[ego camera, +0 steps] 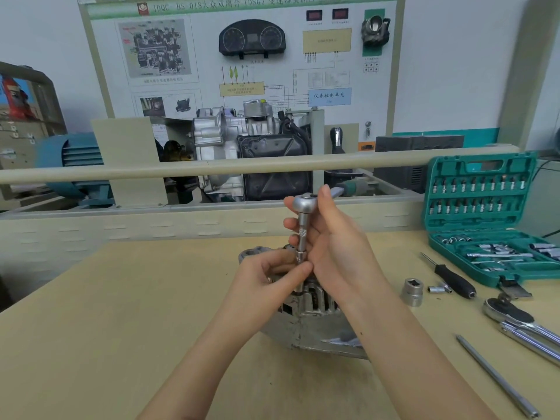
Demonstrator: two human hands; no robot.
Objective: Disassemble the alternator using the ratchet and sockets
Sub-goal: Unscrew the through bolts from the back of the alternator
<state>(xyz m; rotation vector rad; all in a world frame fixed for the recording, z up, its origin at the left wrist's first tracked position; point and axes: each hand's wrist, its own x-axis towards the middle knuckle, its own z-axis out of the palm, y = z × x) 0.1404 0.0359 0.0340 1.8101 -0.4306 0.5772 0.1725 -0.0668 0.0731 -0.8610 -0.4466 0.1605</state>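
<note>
The silver alternator (306, 316) stands on the tan workbench, mostly behind my wrists. A small ratchet (304, 203) with a vertical extension bar (301, 237) stands upright on top of it, its green-and-grey handle pointing to the right rear. My right hand (336, 237) wraps around the ratchet head and the extension. My left hand (272, 271) pinches the lower end of the extension, where a socket meets the alternator. The socket and the bolt under it are hidden by my fingers.
An open green socket case (485, 219) stands at the right. Beside it on the bench lie a large loose socket (412, 291), a small adapter (439, 288), a black-handled driver (451, 278), a larger ratchet (521, 322) and a long rod (497, 377). A training rig stands behind.
</note>
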